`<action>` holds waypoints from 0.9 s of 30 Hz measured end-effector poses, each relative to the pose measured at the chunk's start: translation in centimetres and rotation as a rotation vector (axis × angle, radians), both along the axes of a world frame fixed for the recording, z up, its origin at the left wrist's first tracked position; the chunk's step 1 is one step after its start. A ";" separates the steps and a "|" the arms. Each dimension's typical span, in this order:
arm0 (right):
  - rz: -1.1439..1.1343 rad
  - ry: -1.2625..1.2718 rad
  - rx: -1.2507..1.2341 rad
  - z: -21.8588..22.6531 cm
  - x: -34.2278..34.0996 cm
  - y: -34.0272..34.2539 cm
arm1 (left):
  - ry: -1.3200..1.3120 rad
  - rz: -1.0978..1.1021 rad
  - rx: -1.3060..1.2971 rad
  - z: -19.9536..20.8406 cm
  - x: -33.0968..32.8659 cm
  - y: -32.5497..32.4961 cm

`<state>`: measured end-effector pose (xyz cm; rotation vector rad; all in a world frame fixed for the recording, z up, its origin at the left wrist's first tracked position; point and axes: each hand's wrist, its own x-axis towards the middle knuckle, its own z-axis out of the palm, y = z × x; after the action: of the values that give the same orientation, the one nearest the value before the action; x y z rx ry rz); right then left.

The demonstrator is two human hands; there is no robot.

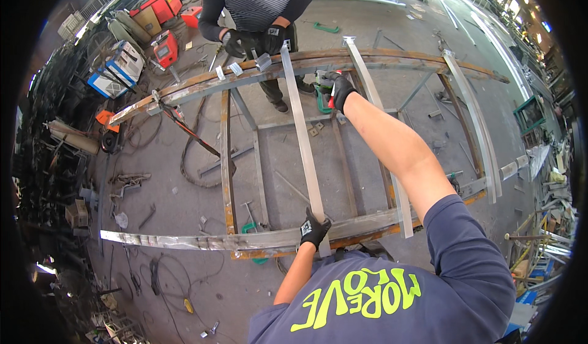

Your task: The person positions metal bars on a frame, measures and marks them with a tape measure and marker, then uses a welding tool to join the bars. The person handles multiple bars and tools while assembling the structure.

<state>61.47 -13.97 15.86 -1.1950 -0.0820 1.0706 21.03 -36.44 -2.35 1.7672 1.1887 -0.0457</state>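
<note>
My left hand, in a black glove, is closed round the near end of a long flat metal bar. That bar runs across the frame from the near beam to the far rusty beam. Stretched out over the far beam, my right hand, also gloved, is closed on a tool with a red part; its kind is unclear. Beside it is a green clamp. Across the frame, a co-worker's gloved hands are close to the bar's far end and a small metal bracket.
Two more cross bars lie to the right. Small metal brackets sit along the far beam. Cables trail over the floor. A blue-and-white machine and red machines stand at the far left; metal stock lies at the right.
</note>
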 end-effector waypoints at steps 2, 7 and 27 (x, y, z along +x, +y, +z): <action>-0.019 0.026 -0.018 -0.4 -0.2 0.7 | -0.019 0.011 -0.027 -0.9 -0.5 0.3; 0.034 0.081 0.063 -2.6 -1.8 3.3 | -0.317 0.204 0.089 -1.9 -2.0 1.5; 0.160 0.087 -0.028 2.5 -5.2 5.5 | -0.907 0.596 -0.079 7.0 -13.6 1.9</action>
<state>56.30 -8.42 18.39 -1.1807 -0.0971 1.2665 7.41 -34.58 4.69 1.0695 0.9370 0.9423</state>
